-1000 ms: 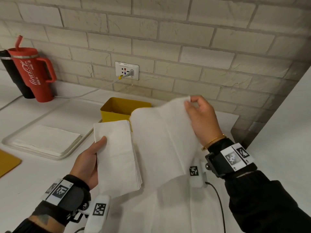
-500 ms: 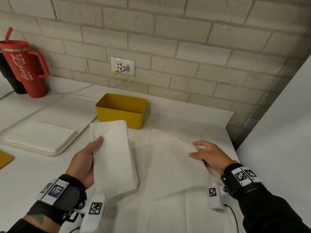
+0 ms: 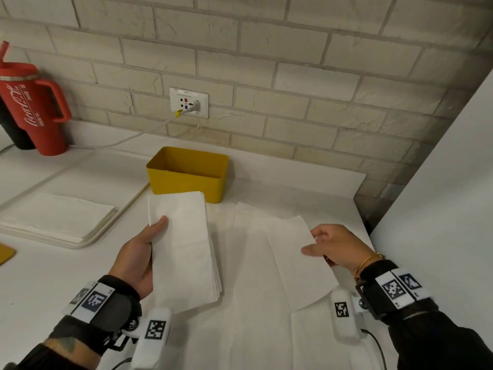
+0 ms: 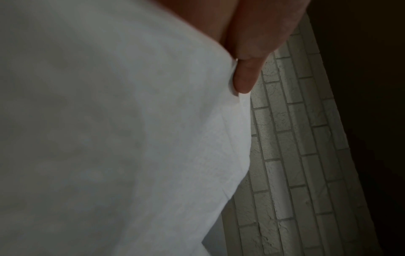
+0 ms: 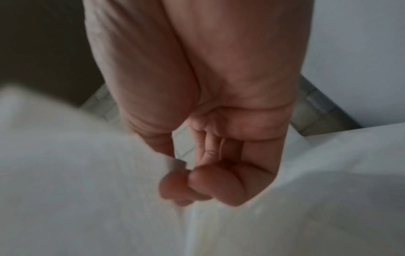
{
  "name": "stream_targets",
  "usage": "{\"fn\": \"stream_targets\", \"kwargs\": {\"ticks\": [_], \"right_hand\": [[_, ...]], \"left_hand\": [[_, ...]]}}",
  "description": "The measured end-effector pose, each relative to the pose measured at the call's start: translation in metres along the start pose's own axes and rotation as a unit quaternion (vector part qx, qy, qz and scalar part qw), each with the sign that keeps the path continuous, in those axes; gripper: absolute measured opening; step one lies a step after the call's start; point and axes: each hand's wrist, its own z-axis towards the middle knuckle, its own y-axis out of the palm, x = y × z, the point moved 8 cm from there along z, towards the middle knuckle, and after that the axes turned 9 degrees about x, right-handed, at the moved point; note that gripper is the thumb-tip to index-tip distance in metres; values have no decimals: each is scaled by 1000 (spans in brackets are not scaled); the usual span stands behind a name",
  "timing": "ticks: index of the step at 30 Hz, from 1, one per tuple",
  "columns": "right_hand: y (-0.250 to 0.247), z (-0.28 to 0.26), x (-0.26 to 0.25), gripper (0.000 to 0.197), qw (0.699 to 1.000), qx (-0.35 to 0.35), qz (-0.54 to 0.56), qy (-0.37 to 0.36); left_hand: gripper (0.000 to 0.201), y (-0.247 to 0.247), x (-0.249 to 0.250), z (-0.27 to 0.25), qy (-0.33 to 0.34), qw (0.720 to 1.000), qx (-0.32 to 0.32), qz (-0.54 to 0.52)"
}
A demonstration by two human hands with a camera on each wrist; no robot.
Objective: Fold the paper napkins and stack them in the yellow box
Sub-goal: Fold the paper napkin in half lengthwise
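1. Holding a stack (image 3: 184, 247) of folded napkins is what the left hand (image 3: 136, 259) is doing, thumb on top near the stack's left edge and the rest of the hand underneath. It sits a bit left of centre in the head view. My guess is it's parked there so finished napkins stay squared up while the other hand works.

2. Over on the right of the frame, the right hand (image 3: 337, 245) pinches the edge of a loose napkin (image 3: 290, 252) lying on the counter (image 3: 37, 284). In the right wrist view, the fingers (image 5: 197, 183) are curled in and the thumb comes down to meet them with paper caught between. So it's clamped on that napkin, probably to carry one edge over for a fold.

3. That napkin looks partly doubled over, but the paper is white on white, so I can't say how many layers there are.

4. Both forearms come in from the bottom corners, palms roughly facing each other, hands well apart.

5. Sitting above the stack near the middle of the frame, by the brick wall, is the yellow box (image 3: 186, 180). It looks empty, so I'd say the stacking part hasn't started.

6. More napkins (image 3: 53, 214) lie flat on a tray (image 3: 88, 243) at the left edge, presumably the supply. A red mug (image 3: 32, 110) stands upper left.
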Motion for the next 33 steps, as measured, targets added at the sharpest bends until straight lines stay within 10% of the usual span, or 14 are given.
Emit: {"fn": "stream_targets", "kwargs": {"ticks": [9, 14, 22, 33], "right_hand": [[79, -37, -77, 43, 985, -128, -8, -116], [54, -12, -39, 32, 999, 6, -16, -27], [79, -4, -15, 34, 999, -25, 30, 27], [35, -20, -55, 20, 990, 107, 58, -73]], "left_hand": [[38, 6, -1, -4, 10, 1000, 0, 8], [35, -5, 4, -9, 13, 1000, 7, -5], [32, -3, 1, -13, 10, 1000, 4, -6], [31, 12, -2, -16, 32, 999, -8, 32]]}}
